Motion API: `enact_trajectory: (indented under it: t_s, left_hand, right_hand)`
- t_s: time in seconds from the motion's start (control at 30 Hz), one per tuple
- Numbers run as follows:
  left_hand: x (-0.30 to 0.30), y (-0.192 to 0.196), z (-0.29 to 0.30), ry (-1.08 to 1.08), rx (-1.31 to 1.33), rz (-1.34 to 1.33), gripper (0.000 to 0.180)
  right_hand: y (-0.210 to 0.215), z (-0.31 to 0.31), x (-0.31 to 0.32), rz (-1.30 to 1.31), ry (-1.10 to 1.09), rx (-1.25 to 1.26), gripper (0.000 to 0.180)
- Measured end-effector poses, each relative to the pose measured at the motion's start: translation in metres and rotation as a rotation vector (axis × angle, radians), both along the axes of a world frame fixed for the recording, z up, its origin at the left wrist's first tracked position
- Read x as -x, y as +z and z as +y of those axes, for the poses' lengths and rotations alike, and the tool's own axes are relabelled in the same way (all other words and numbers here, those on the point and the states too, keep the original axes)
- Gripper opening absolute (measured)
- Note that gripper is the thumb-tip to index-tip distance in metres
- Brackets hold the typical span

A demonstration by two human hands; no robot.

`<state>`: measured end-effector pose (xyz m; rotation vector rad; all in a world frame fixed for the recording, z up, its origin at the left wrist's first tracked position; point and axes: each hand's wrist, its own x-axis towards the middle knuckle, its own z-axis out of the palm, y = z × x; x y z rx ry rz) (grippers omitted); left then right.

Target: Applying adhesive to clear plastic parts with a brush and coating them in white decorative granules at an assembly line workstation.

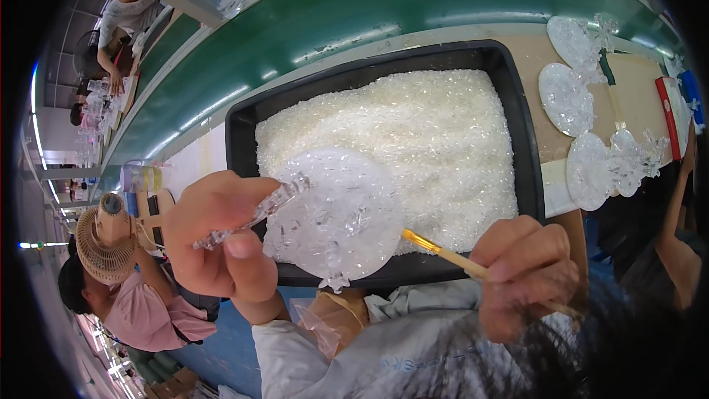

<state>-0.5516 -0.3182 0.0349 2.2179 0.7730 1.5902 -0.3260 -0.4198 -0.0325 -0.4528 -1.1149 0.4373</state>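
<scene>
Left hand (218,233), lower center-left, closed around a clear crystal-crusted disc ornament (332,214) by its stem. Right hand (528,273), lower right, pinches a thin brush (443,250), bristle tip just beside the disc. Behind: black tray (517,111) full of clear crystals (413,140). Finished discs (567,100) on desk (535,55), upper right.

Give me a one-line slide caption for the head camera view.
Left hand holds a clear glittered disc over a black tray of crystals while the right hand points a small brush at it.
</scene>
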Motion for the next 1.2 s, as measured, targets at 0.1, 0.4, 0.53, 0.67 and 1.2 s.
enact_trajectory:
  t_s: [0.1,0.4,0.53,0.67,1.2]
  left_hand:
    - [0.012,0.001,0.004,-0.076,-0.056,0.157,0.026]
    - [0.034,0.029,0.025,-0.446,0.047,0.416,0.024]
    - [0.008,0.002,0.009,-0.154,0.006,0.012,0.033]
    - [0.007,0.003,0.007,-0.108,-0.043,0.008,0.031]
    - [0.027,0.013,0.03,-0.475,-0.166,0.285,0.025]
  right_hand:
    - [0.004,-0.001,-0.007,-0.119,0.004,0.029,0.018]
    - [-0.001,0.005,-0.003,-0.212,-0.005,-0.052,0.02]
    - [0.0,0.007,-0.005,-0.254,-0.003,-0.072,0.018]
    - [0.0,0.008,-0.002,-0.167,-0.035,-0.095,0.016]
    - [0.006,0.01,-0.001,-0.113,0.036,-0.015,0.016]
